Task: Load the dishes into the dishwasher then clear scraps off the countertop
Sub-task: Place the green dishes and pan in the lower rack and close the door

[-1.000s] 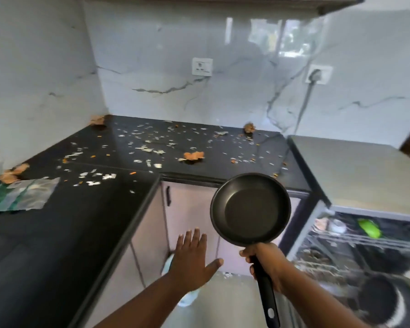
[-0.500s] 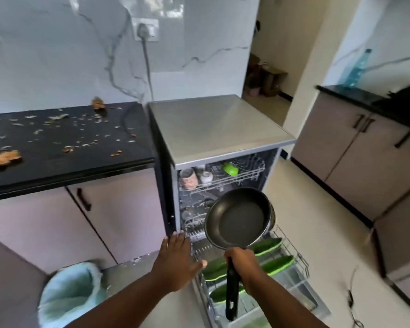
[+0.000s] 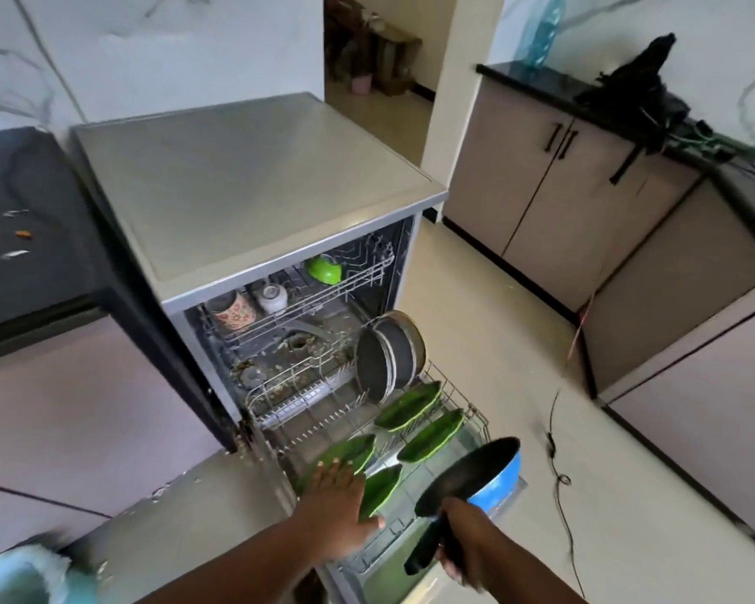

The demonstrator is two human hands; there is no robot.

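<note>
The frying pan [image 3: 476, 475] has dropped low over the pulled-out lower rack [image 3: 463, 401] — right hand [image 3: 465, 544] gripping its handle, left hand [image 3: 338, 499] flat-fingered near the green plates [image 3: 410, 405]. Best slotted on edge — right of them.

Bright daylight, wide-angle edge warping, soft blur

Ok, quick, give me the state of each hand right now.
Left hand: open, fingers straight, reaching over the green plates in the lower rack.
Right hand: gripping the handle of the frying pan.
</note>
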